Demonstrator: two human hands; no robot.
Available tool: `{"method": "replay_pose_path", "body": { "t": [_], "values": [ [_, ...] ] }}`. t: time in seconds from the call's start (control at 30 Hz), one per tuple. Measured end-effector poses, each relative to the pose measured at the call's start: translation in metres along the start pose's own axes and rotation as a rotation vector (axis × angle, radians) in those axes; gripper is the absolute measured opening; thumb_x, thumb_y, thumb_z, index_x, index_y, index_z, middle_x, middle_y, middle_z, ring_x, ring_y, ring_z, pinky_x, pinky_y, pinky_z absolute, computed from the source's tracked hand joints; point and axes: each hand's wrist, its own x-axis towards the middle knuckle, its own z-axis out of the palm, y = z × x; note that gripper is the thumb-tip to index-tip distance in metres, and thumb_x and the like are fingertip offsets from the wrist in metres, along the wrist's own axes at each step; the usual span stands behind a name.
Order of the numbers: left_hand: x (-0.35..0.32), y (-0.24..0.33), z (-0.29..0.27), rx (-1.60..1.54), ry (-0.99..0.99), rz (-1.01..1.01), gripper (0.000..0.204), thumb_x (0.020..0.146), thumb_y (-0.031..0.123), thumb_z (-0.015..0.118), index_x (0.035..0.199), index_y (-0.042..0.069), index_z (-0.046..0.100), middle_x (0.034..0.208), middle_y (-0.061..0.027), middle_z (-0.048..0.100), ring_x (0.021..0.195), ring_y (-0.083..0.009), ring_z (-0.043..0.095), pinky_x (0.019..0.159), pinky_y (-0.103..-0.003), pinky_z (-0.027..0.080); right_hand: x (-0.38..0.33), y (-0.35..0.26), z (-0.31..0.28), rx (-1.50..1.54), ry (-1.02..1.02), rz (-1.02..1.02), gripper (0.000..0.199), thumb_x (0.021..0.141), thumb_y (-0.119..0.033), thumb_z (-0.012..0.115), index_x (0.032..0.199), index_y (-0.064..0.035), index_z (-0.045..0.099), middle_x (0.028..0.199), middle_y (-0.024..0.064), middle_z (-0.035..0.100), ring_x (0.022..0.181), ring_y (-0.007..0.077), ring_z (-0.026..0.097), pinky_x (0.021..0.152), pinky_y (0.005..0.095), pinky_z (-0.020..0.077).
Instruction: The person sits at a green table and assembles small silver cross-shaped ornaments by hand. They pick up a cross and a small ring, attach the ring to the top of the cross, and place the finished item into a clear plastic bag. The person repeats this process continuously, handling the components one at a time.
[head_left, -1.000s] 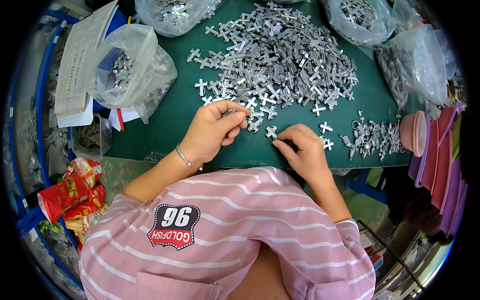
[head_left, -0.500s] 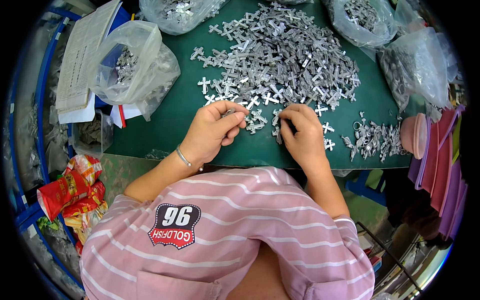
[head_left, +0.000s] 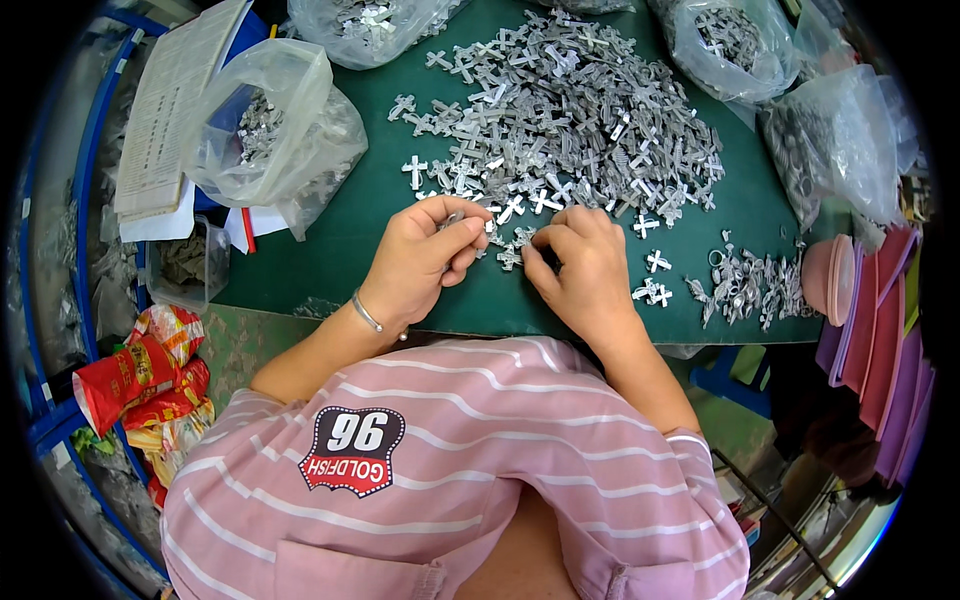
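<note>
My left hand [head_left: 424,256] is closed above the near part of the table, its fingers curled around small silver-grey metal crosses. Their ends show at the fingertips; how many are inside is hidden. Close by on the right, my right hand [head_left: 584,268] pinches with thumb and forefinger at a small metal cross [head_left: 514,246] in the gap between the hands. Its other fingers are bent under and partly hidden. Just beyond both hands spreads a big heap of similar metal crosses [head_left: 570,120]. A few single crosses [head_left: 652,292] lie to the right of my right hand.
The green tabletop [head_left: 345,265] carries a pile of metal rings and clasp-like parts [head_left: 755,285] at right, beside pink cups [head_left: 828,275]. Plastic bags of metal parts [head_left: 265,125] stand around the back and sides. A clear box [head_left: 188,265] is at left, below papers [head_left: 165,130].
My right hand has moved left, closer to my left hand, bringing its fingertips to the crosses between them. More crosses show to its right. My left hand stays nearly in place.
</note>
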Motion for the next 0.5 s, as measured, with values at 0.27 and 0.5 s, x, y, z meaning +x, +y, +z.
{"method": "replay_pose_path", "body": {
  "t": [0.27, 0.5],
  "values": [
    [0.002, 0.002, 0.001, -0.013, 0.021, 0.045, 0.013, 0.087, 0.008, 0.056, 0.098, 0.0, 0.057, 0.074, -0.0033, 0.057, 0.054, -0.0039, 0.043, 0.042, -0.016, 0.031, 0.036, -0.005, 0.03, 0.075, 0.119, -0.104, 0.016, 0.072, -0.007, 0.064, 0.087, -0.0058, 0.058, 0.085, 0.0077, 0.054, 0.08, 0.0283, 0.052, 0.069, 0.0386, 0.0417],
    [-0.001, -0.001, -0.004, 0.103, 0.014, 0.03, 0.015, 0.085, 0.007, 0.059, 0.098, -0.001, 0.057, 0.074, -0.0016, 0.055, 0.056, -0.004, 0.043, 0.044, -0.017, 0.032, 0.022, -0.004, -0.002, 0.675, -0.121, 0.278, 0.018, 0.078, -0.003, 0.064, 0.095, -0.0017, 0.059, 0.081, 0.0092, 0.059, 0.072, 0.0189, 0.059, 0.063, 0.0274, 0.0471]
  ]
}}
